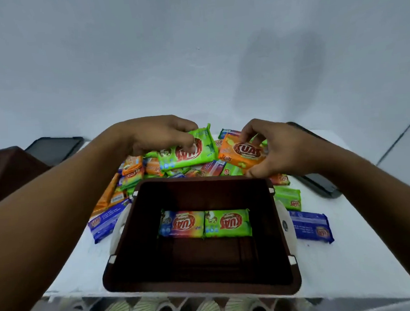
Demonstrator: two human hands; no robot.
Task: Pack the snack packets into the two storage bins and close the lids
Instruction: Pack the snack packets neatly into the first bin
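The white table (pixel 347 255) carries one open brown bin (pixel 201 290), standing upright at the near middle. A loose pile of packets (pixel 133 175) lies directly behind the bin and spreads along its left side, with orange, green and blue wrappers overlapping. One blue packet (pixel 105 222) lies flat just left of the bin. Another blue packet (pixel 309 226) and a green packet (pixel 288 198) lie flat just right of it. A dark lid (pixel 54 149) lies at the far left corner. A second dark lid (pixel 319 182) lies at the right edge, partly hidden.
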